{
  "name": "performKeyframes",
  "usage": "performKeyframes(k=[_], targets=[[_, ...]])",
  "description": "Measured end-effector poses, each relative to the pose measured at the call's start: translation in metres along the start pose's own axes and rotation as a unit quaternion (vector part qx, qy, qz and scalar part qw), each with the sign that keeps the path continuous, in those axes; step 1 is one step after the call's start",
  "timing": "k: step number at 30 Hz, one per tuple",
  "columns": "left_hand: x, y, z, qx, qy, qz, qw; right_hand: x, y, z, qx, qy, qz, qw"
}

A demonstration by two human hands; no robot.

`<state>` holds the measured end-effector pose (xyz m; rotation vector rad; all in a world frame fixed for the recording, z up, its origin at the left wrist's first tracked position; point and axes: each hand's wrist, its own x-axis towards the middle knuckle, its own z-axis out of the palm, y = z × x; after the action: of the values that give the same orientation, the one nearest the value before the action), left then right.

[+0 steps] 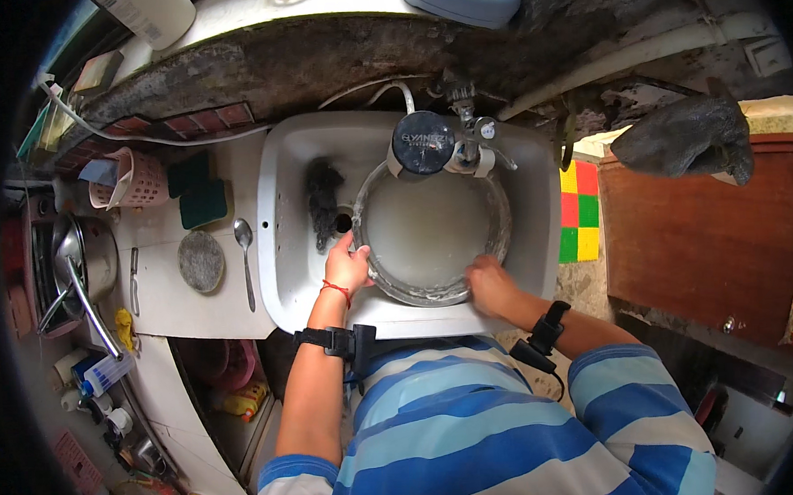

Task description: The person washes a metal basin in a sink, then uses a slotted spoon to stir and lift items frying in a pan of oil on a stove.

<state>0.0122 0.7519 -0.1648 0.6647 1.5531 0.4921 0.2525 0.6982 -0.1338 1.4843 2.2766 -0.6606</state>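
A round metal basin (pixel 433 298) with cloudy water (pixel 425 226) inside stands in the white sink (pixel 285 300). My left hand (pixel 347 263) grips its left rim, with a red cord at the wrist. At the lower right rim, my right hand (pixel 491 286) is curled, its fingertips hidden inside the edge and slightly blurred. Whether it holds something cannot be made out. Above the basin hangs a faucet (pixel 468 133) with a dark round water heater or filter head (pixel 423 142). Left of the basin, a dark scouring pad or mesh (pixel 325 201) lies near the drain hole (pixel 343 223).
On the counter left of the sink lie a spoon (pixel 246 262), a round grey scrubber (pixel 201 261), green scouring pads (pixel 203 204), a peeler or knife (pixel 134 281) and a pink basket (pixel 138 177). A metal pot (pixel 97 253) stands farther left. A brown wooden door (pixel 685 232) is at right.
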Motion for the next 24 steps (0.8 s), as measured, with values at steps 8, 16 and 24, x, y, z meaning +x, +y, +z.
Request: performKeyframes(k=[8, 16, 24], targets=[[-0.003, 0.002, -0.002, 0.020, -0.009, -0.017, 1.000, -0.008, 0.020, -0.010, 0.000, 0.055, 0.024, 0.998], [-0.002, 0.005, -0.002, 0.027, -0.019, -0.024, 0.999, 0.078, 0.059, -0.016, -0.203, 0.190, -0.074, 0.958], [-0.002, -0.001, -0.003, 0.001, -0.006, -0.010, 1.000, 0.053, 0.073, -0.014, -0.229, 0.165, -0.106, 0.953]])
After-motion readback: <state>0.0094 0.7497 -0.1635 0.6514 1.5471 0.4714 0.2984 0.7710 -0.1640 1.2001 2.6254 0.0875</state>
